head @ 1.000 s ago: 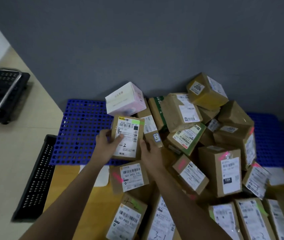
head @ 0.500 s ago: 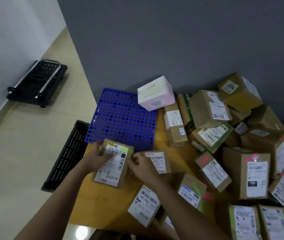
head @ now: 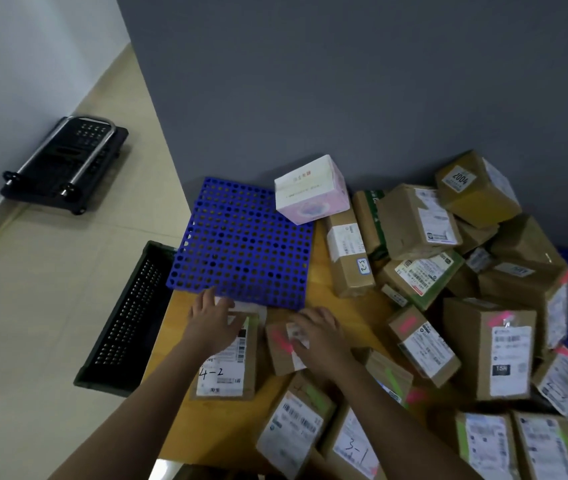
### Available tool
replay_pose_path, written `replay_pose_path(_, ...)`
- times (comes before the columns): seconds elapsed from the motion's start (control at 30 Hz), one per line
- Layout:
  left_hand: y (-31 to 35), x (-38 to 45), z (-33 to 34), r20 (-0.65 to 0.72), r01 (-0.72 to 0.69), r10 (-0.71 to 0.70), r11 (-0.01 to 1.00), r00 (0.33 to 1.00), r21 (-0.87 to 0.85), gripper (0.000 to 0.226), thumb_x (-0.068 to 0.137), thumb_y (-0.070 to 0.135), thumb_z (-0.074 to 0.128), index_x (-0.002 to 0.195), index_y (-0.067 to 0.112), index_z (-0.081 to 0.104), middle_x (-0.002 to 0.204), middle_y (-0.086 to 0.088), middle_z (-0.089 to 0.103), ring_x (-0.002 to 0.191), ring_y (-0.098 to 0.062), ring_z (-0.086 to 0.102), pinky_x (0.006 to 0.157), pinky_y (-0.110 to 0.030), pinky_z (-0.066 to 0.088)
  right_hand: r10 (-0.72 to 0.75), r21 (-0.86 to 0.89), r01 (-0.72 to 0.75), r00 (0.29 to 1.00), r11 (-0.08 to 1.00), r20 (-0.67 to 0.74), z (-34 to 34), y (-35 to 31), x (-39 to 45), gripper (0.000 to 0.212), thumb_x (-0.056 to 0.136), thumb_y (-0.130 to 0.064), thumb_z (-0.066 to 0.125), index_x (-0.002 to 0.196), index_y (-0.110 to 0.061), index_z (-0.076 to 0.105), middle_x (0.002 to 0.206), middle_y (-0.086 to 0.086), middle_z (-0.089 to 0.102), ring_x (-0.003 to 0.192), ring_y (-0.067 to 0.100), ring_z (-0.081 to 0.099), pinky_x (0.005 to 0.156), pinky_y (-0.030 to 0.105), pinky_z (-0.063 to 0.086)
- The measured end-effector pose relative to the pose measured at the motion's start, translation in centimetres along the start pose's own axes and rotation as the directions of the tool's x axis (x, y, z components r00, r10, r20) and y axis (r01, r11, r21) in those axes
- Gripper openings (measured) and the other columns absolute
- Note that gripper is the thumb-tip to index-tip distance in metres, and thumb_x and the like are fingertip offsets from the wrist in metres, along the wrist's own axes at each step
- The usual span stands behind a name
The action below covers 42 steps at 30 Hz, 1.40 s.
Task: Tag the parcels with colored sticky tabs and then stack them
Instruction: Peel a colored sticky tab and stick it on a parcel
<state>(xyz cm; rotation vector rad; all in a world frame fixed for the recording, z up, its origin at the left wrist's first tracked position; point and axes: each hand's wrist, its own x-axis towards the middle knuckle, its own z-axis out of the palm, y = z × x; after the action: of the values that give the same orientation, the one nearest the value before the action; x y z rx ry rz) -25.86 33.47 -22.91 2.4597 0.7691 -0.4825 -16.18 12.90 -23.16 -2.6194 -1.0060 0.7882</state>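
Note:
A flat brown parcel marked "4-2", with a green tab at its top, lies on the wooden table. My left hand rests on its upper end with the fingers spread. Just to its right sits a small brown parcel with a pink tab. My right hand lies over it, with the fingers bent round its top. A heap of labelled brown parcels, several with pink or green tabs, fills the right half. A white and pink box leans at the back.
A blue perforated mat lies beyond my hands, with a white sheet at its near edge. A black slotted crate stands on the floor left of the table. A black folded trolley sits by the far wall.
The "4-2" parcel came down from the heap onto the table. My left hand now lies flat on it. My right hand left it and moved onto the pink-tabbed parcel.

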Motion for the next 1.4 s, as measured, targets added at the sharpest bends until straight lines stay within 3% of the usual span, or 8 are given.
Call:
replay_pose_path(0.4,11.6,10.7,-6.4,-0.221,-0.191,0.146,0.96,0.964,-0.203,0.063,0.094,0.032,0.052,0.146,0.011,0.024,0.153,-0.018,0.016,0.14,-0.037,0.015,0.112,-0.045,0.019,0.132,0.239,-0.033,0.902,0.97,-0.411,-11.2,0.5,9.4,0.05,0.094,-0.02,0.056,0.141,-0.012,0.042,0.147,0.011,0.036,0.136,0.03,0.028,0.111,0.039,0.027)
replay_pose_path(0.53,13.4,13.9,-7.4,-0.192,-0.203,0.181,0.974,0.965,-0.103,0.074,0.094,0.025,0.054,0.152,0.015,0.009,0.158,-0.016,0.002,0.144,-0.036,0.003,0.115,-0.047,0.016,0.34,0.474,-0.152,0.877,0.867,-0.341,-15.0,0.7,13.6,0.064,0.097,-0.036,0.049,0.151,-0.017,0.021,0.158,0.011,0.016,0.145,0.029,0.012,0.115,0.04,0.018)
replay_pose_path(0.67,13.4,15.3,-6.8,-0.083,-0.196,0.195,0.981,0.977,-0.001,0.074,0.095,0.02,0.05,0.152,0.021,0.003,0.16,-0.006,-0.004,0.146,-0.031,-0.001,0.116,-0.047,0.016,0.438,0.598,-0.277,0.888,0.752,-0.14,-16.7,1.7,16.9,0.077,0.091,-0.061,0.042,0.152,-0.021,0.018,0.157,0.007,0.023,0.143,0.029,0.023,0.115,0.05,0.024)
replay_pose_path(0.8,12.9,15.8,-5.8,-0.078,-0.231,0.225,0.97,0.971,-0.075,0.075,0.093,0.014,0.052,0.152,0.018,0.006,0.16,-0.005,0.006,0.147,-0.026,0.005,0.118,-0.045,0.015,0.513,0.808,-0.276,0.858,0.521,-0.038,-16.7,1.8,17.9,0.078,0.084,-0.052,0.062,0.144,-0.02,0.024,0.145,0.008,0.039,0.125,0.028,0.046,0.097,0.042,0.045)
replay_pose_path(0.97,12.7,15.2,-5.7,-0.172,-0.276,0.255,0.955,0.951,-0.112,0.082,0.09,0.025,0.061,0.151,0.015,0.008,0.158,-0.009,0.01,0.146,-0.029,0.007,0.118,-0.047,0.016,0.63,0.834,-0.254,0.765,0.489,-0.136,-16.5,1.2,17.4,0.073,0.074,-0.046,0.073,0.129,-0.023,0.031,0.136,0.007,0.035,0.121,0.028,0.043,0.092,0.04,0.048)
replay_pose_path(1.07,13.5,13.2,-5.6,-0.339,-0.36,0.318,0.931,0.886,-0.068,0.102,0.079,0.038,0.073,0.151,0.016,0.004,0.158,-0.014,0.011,0.146,-0.034,0.006,0.117,-0.048,0.012,0.688,0.889,-0.206,0.71,0.408,-0.151,-17.1,0.2,15.6,0.075,0.072,-0.056,0.071,0.128,-0.024,0.032,0.131,0.005,0.036,0.119,0.027,0.044,0.09,0.038,0.046)
replay_pose_path(1.27,15.0,10.3,-4.9,-0.498,-0.333,0.534,0.835,0.683,0.439,0.126,0.052,0.055,0.084,0.146,0.014,0.011,0.14,-0.02,0.03,0.131,-0.038,0.029,0.105,-0.065,0.025,0.67,0.947,-0.22,0.742,0.235,0.006,-17.6,0.4,10.7,0.108,0.034,-0.092,0.058,0.12,-0.032,0.035,0.123,0.002,0.054,0.11,0.026,0.056,0.092,0.047,0.05)
replay_pose_path(1.4,17.0,8.6,-6.1,-0.566,-0.407,0.472,0.879,0.676,0.248,0.109,0.06,0.059,0.063,0.144,0.009,0.017,0.123,-0.021,0.042,0.112,-0.036,0.039,0.095,-0.054,0.042,0.585,0.961,-0.025,0.798,0.277,-0.147,-17.9,1.7,6.5,0.077,0.071,-0.07,0.064,0.127,-0.026,0.034,0.128,0.004,0.05,0.106,0.016,0.058,0.084,0.035,0.054)
